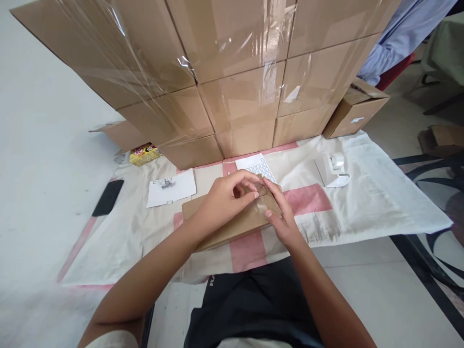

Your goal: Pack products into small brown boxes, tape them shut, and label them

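A flat brown cardboard box (224, 228) lies on the cloth in front of me. My left hand (234, 191) is over its top, thumb and fingertips brought together in a pinch near the right end; anything between them is too small to make out. A shiny piece of clear tape (261, 208) shows on the box just below those fingertips. My right hand (282, 212) holds the box's right end, with its thumb on top and fingers toward the far corner. Behind the hands is a white sheet printed with small outlined shapes (261, 165), partly hidden.
Large stacked cartons (242, 106) wrapped in clear tape rise at the back. A white tape dispenser (332, 170) stands to the right, near an open carton (357, 108). Leftward are a paper with a drawing (174, 191), a black phone (108, 198) and a yellow packet (144, 154).
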A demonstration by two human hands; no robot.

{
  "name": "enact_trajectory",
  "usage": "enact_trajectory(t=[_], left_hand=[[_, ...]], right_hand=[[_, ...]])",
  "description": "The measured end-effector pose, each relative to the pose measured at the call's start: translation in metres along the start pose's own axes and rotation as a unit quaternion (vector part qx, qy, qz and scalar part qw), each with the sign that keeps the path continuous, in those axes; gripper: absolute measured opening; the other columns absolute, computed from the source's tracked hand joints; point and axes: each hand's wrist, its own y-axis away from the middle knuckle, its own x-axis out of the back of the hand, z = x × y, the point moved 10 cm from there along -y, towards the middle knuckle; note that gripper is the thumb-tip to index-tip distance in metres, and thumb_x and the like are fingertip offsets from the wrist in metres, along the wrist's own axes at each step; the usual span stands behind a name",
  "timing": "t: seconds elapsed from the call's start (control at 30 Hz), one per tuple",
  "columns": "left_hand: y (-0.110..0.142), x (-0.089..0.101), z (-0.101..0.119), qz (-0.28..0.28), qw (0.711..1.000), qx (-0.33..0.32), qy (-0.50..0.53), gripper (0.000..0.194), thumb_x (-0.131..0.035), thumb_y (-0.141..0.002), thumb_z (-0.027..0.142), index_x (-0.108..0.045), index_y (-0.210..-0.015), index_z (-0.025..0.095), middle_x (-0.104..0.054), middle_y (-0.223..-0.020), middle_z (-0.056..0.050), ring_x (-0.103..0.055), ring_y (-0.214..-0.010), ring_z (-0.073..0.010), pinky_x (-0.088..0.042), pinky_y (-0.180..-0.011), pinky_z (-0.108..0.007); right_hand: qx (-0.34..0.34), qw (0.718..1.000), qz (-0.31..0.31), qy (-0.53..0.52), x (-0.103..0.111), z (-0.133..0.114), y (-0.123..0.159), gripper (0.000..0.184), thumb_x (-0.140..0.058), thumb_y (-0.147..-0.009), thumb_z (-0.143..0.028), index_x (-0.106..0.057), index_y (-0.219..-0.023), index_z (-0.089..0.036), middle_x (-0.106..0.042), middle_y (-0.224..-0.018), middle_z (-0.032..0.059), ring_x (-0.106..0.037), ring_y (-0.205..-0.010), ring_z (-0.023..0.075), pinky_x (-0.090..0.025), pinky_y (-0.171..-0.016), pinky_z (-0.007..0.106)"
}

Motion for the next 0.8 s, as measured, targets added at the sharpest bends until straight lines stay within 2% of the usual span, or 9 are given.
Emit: enact_trajectory(t=[0.23, 0.47, 0.63, 0.8], left_hand=[[-0.0007, -0.0006, -0.0058, 0.006, 1.0, 0.016, -0.018, 0.024, -0.069, -0.085, 0.026, -0.066, -0.109, 0.026, -0.071, -0.093, 0.003, -0.059, -0.071, -0.0092, -0.046, -0.068, -0.023], [0.0003, -0.0006, -0.0042, 0.006, 0.996, 0.03, -0.08, 0.023, -0.069, -0.086, 0.027, -0.067, -0.109, 0.027, -0.071, -0.095, 0.003, -0.057, -0.068, -0.0101, -0.045, -0.067, -0.026], [-0.0029, 0.0015, 0.0009, 0.02, 0.989, -0.003, -0.145, 0.019, -0.071, -0.084, 0.029, -0.067, -0.102, 0.026, -0.066, -0.093, 0.003, -0.059, -0.085, -0.0145, -0.043, -0.074, -0.029], [-0.0053, 0.0012, 0.0011, 0.026, 0.99, -0.005, -0.141, 0.02, -0.072, -0.083, 0.037, -0.066, -0.099, 0.026, -0.064, -0.096, 0.002, -0.059, -0.089, -0.0163, -0.044, -0.076, -0.031]], right_hand=[[0.007, 1.0, 0.0, -0.013, -0.0001, -0.0038, -0.002, 0.057, -0.055, -0.099, -0.042, -0.042, -0.154, -0.035, -0.049, -0.153, 0.0064, -0.041, -0.147, 0.0318, -0.034, -0.123, 0.054], [-0.018, 1.0, -0.002, -0.022, 0.0012, -0.0036, -0.003, 0.056, -0.056, -0.095, -0.032, -0.045, -0.151, -0.032, -0.05, -0.152, 0.0066, -0.043, -0.145, 0.0312, -0.034, -0.123, 0.053], [-0.013, 0.999, -0.004, -0.033, 0.0, -0.0047, -0.0043, 0.055, -0.057, -0.095, -0.031, -0.047, -0.149, -0.032, -0.051, -0.152, 0.0063, -0.044, -0.144, 0.0315, -0.033, -0.123, 0.054], [-0.012, 0.999, 0.001, -0.042, -0.0006, -0.0053, -0.0054, 0.056, -0.057, -0.094, -0.03, -0.048, -0.148, -0.033, -0.052, -0.151, 0.0046, -0.044, -0.144, 0.0315, -0.031, -0.123, 0.056]])
